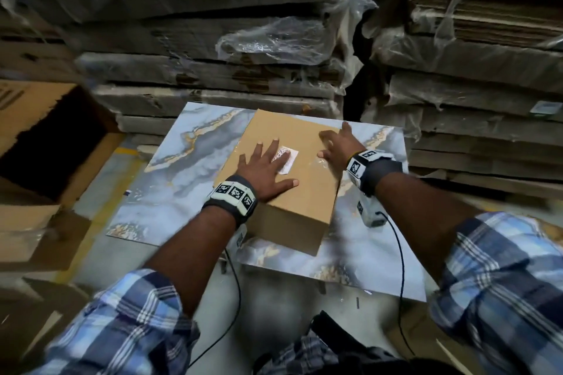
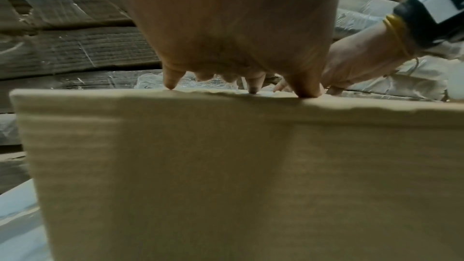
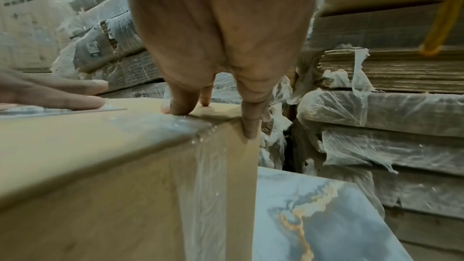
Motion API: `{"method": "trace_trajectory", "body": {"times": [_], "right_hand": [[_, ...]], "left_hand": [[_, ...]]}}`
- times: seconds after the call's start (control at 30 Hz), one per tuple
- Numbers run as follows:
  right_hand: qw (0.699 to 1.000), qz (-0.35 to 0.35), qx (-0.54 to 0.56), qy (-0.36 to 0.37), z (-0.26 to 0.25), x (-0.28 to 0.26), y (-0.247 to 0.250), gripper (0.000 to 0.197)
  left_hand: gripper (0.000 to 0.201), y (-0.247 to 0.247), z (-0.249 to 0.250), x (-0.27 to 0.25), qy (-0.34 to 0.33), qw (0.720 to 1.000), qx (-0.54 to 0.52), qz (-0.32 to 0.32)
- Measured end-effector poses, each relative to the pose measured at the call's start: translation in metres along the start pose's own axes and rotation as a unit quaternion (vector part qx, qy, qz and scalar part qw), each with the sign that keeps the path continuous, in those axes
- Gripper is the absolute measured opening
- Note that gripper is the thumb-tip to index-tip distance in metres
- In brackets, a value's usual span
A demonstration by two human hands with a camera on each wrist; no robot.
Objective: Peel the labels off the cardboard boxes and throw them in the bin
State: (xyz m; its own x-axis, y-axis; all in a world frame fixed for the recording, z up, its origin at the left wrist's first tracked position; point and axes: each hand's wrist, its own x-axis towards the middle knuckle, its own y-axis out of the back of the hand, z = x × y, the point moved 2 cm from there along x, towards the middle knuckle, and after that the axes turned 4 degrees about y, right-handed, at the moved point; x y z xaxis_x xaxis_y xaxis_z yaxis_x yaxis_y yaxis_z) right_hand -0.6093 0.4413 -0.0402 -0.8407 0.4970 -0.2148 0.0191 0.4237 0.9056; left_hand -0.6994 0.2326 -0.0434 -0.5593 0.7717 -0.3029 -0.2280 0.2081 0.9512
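— On the far left?
— One large open carton (image 1: 45,137), dark inside, standing on a pale floor (image 1: 100,256) with a yellow line.

— And the work surface?
— One marbled slab (image 1: 170,179), blue-grey with gold veins, lying flat and low. Behind it, two tall stacks of flattened cardboard (image 1: 213,39) wrapped in torn clear film, left and right, with a dark gap between them.

— On the slab?
— One closed cardboard box (image 1: 292,207), resting roughly in the middle, turned a little askew. On its top face one white label (image 1: 288,160), near the centre, stuck flat. Clear tape (image 3: 200,166) running over the right edge and down the side.

— Hands?
— Two. Left hand (image 1: 266,166) spread flat on the box top, fingers straight and pressing, grasping nothing; fingertips partly covering the label. Right hand (image 1: 336,143) at the far right edge of the box, most fingers (image 3: 175,104) lying on the top, one hooked over the corner and down the side wall. Loosely bent rather than clenched, holding no separate thing.

— On the wrists?
— One band with black-and-white markers on each, two in all. Checked blue sleeves rolled up on both arms.
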Motion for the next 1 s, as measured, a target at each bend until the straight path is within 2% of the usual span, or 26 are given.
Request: {"method": "trace_trajectory", "body": {"times": [0.2,0.37,0.47,0.57,0.63,0.83,0.9,1.0], "right_hand": [[0.997,-0.026,-0.019,0.071,0.005,0.044,0.017,0.061],[0.995,-0.038,-0.041,0.083,0.004,0.055,0.021,0.061],[0.992,-0.052,-0.079,0.079,-0.003,0.057,0.023,0.053],[0.989,-0.065,-0.111,0.073,-0.017,0.056,0.024,0.044],[0.988,-0.080,-0.113,0.073,-0.028,0.053,0.020,0.045],[0.984,-0.124,-0.111,0.058,-0.048,0.036,0.003,0.088],[0.985,-0.123,-0.107,0.055,-0.053,0.032,-0.001,0.091],[0.988,-0.119,-0.094,0.045,-0.059,0.026,-0.004,0.084]], "left_hand": [[0.072,0.000,-0.013,0.014,0.025,1.000,-0.011,-0.002],[0.059,0.008,-0.019,0.020,0.059,0.997,-0.047,-0.011],[0.059,0.014,-0.026,0.025,0.076,0.995,-0.054,-0.033],[0.066,0.030,-0.029,0.036,0.080,0.993,-0.010,-0.091],[0.071,0.043,-0.032,0.043,0.079,0.989,0.028,-0.119],[0.104,0.054,-0.040,0.052,0.039,0.983,0.089,-0.156],[0.115,0.054,-0.044,0.053,0.020,0.982,0.083,-0.168],[0.124,0.056,-0.051,0.056,-0.002,0.981,0.065,-0.185]]}}
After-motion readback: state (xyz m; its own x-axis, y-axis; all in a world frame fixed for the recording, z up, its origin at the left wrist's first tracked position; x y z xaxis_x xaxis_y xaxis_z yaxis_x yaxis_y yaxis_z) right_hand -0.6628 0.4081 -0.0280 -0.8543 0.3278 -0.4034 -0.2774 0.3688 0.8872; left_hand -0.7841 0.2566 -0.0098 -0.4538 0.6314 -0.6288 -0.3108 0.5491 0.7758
